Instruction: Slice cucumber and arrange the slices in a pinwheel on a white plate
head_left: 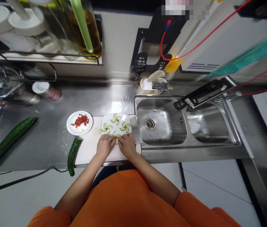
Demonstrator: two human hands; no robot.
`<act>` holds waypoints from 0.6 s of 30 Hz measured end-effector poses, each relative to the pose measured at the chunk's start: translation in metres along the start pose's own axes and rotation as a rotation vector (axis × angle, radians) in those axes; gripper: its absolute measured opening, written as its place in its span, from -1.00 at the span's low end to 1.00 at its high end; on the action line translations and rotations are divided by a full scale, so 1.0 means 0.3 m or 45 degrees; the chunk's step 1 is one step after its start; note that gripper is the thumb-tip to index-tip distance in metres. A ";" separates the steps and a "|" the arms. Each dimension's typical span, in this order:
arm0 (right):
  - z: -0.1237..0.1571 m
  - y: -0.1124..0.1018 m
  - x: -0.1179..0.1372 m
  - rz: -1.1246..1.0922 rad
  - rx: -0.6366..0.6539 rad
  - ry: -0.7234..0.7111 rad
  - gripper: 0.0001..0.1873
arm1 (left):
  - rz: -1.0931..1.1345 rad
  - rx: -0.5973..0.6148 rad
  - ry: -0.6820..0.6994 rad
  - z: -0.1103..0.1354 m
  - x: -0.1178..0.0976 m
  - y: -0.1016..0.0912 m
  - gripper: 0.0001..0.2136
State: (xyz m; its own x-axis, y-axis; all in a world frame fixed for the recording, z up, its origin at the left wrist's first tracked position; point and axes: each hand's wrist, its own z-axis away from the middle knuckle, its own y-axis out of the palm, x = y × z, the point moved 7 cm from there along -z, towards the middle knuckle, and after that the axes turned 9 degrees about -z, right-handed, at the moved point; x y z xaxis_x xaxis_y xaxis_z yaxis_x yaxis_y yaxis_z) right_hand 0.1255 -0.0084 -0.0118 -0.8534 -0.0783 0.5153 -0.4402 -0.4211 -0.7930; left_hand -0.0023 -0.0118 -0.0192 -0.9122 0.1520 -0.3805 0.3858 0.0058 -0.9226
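A white square plate (121, 121) sits on a white cutting board (88, 148) and carries cucumber slices (115, 119) laid out as small pinwheels with red centres. My left hand (104, 146) and my right hand (127, 145) meet at the plate's near edge, fingers pinched together over the nearest cucumber slices. What the fingertips hold is too small to make out. A cut cucumber piece (73, 154) lies along the board's left edge. A knife blade (134, 129) rests right of the plate.
A small round plate of chopped red bits (79, 122) stands left of the square plate. A whole cucumber (5, 143) lies at the far left of the steel counter. A double sink (185, 123) with a black tap is on the right. Bottles stand on a back shelf.
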 end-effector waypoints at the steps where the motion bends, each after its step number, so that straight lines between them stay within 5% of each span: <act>1: 0.000 -0.003 0.001 -0.002 -0.001 0.004 -0.72 | 0.008 -0.006 0.004 0.001 0.001 -0.003 -0.85; 11: 0.008 -0.021 -0.009 -0.014 -0.050 -0.002 -0.72 | 0.056 -0.062 0.007 0.015 0.023 -0.038 -0.86; 18: 0.037 -0.065 -0.068 -0.088 -0.191 0.015 -0.74 | 0.096 -0.131 -0.218 0.063 0.116 -0.114 -0.80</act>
State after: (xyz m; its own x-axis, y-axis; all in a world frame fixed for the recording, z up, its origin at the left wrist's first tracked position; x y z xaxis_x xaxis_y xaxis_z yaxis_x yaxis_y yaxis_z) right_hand 0.1545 -0.0087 -0.0031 -0.8227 -0.0427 0.5668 -0.5337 -0.2855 -0.7961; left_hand -0.0500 -0.0255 -0.0020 -0.8871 -0.0142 -0.4614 0.4577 0.1028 -0.8831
